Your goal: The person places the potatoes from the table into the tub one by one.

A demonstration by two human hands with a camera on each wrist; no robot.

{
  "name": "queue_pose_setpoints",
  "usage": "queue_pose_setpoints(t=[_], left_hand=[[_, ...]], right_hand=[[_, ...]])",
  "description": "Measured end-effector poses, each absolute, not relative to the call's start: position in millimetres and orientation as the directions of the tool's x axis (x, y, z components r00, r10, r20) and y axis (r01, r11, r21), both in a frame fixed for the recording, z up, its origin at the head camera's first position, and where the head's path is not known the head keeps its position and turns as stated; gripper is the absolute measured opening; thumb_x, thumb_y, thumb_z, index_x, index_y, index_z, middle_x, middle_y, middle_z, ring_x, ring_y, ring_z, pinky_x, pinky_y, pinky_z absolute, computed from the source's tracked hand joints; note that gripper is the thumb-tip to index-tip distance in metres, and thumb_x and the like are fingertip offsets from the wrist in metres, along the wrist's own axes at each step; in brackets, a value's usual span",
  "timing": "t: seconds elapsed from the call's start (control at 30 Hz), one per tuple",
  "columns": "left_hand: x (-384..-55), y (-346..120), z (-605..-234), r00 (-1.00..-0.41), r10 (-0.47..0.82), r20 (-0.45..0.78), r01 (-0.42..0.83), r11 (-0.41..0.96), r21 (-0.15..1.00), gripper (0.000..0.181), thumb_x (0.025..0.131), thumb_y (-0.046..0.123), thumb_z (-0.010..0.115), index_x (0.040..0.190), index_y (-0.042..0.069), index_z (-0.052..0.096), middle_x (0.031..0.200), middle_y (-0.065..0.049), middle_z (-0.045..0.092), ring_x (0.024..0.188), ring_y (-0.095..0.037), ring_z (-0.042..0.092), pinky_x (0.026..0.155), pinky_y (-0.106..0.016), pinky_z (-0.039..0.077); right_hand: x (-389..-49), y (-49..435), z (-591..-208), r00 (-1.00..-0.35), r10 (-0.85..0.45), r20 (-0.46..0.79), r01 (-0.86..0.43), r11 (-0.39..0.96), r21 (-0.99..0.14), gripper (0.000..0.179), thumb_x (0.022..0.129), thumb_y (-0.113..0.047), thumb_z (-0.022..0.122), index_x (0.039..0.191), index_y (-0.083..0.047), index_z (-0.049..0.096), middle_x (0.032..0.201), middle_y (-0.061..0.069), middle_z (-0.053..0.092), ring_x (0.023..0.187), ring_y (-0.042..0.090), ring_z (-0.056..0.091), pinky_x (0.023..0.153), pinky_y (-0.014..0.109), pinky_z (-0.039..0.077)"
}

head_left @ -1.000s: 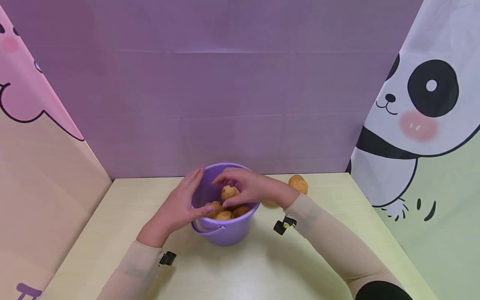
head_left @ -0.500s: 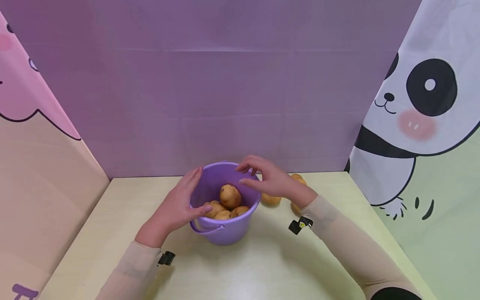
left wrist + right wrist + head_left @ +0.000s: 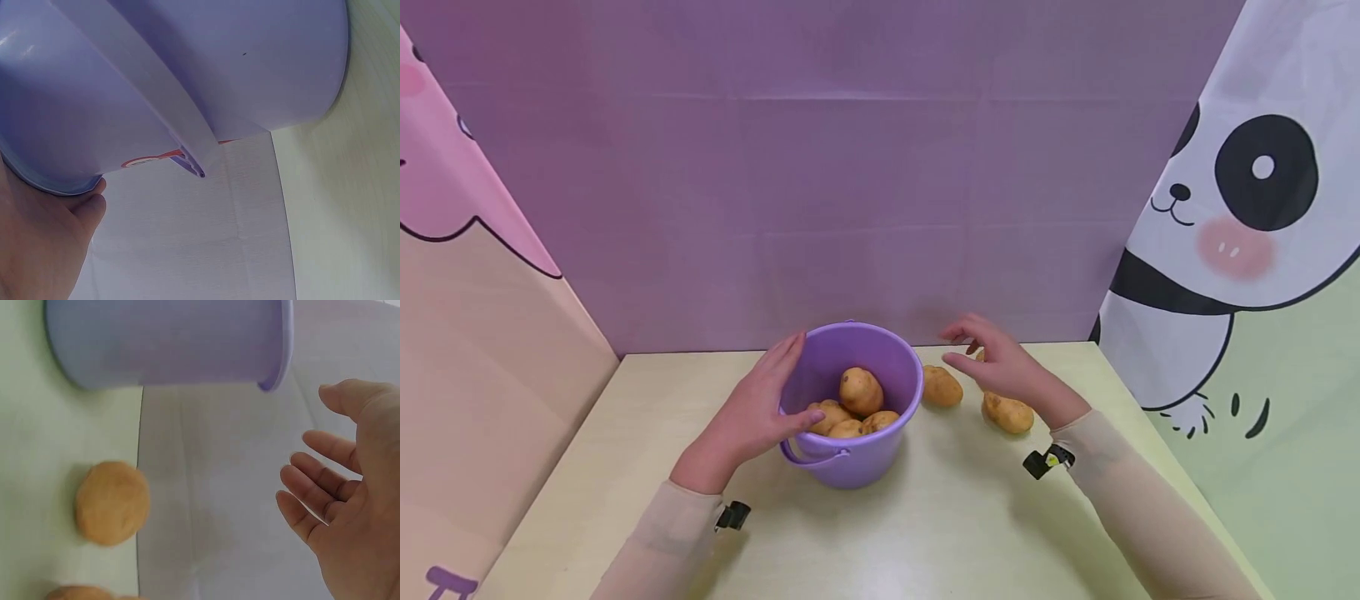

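A purple bucket stands upright with several potatoes inside, one potato lying on top of the others. My left hand holds the bucket's left side at the rim, fingers toward the back and thumb over the front edge. In the left wrist view, fingertips curl at the rim. To the right of the bucket, my right hand hovers with loosely bent fingers and nothing in it. Below and around it lie a potato near the bucket, a second potato, and another partly hidden behind the hand.
The bucket's handle hangs down at its front left. Behind the pale wooden table rises a purple backdrop. Side panels carry cartoon figures, a panda on the right.
My right hand has withdrawn from inside the bucket and moved right, over the loose potatoes, leaving a potato on top of the pile. My left hand has stayed at the rim.
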State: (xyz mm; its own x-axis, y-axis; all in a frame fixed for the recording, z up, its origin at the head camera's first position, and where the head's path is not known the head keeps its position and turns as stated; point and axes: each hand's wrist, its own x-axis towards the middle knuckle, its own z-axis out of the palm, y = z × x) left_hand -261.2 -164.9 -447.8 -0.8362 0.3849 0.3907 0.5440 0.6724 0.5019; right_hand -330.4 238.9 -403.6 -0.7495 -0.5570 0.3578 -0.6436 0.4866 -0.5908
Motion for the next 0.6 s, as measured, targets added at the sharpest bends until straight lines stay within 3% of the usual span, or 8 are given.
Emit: queue_pose_setpoints(t=[0.3,0.6], left_hand=[[-260.8,-164.2,-447.9,-0.836,0.386,0.39,0.545,0.668,0.507,0.112,0.092,0.046,0.083,0.173,-0.004,0.024,0.18,-0.022,0.027,0.165,-0.044,0.026,0.129,-0.067,0.03],[-259.7,-164.0,-447.2,-0.844,0.376,0.383,0.533,0.674,0.512,0.114,0.094,0.056,0.08,0.174,-0.002,0.023,0.181,-0.021,0.025,0.166,-0.044,0.024,0.128,-0.069,0.03]], right_hand=[[-322.4,273.6,-424.5,-0.823,-0.459,0.334,-0.561,0.57,-0.6,0.028,0.106,-0.018,0.076,0.131,-0.008,0.072,0.124,0.004,0.068,0.117,0.034,0.066,0.096,0.049,0.057],[-319.8,292.4,-441.0,-0.832,-0.415,0.368,-0.553,0.568,-0.609,0.024,0.104,-0.014,0.078,0.126,-0.006,0.073,0.123,0.008,0.068,0.118,0.043,0.065,0.092,0.052,0.057]])
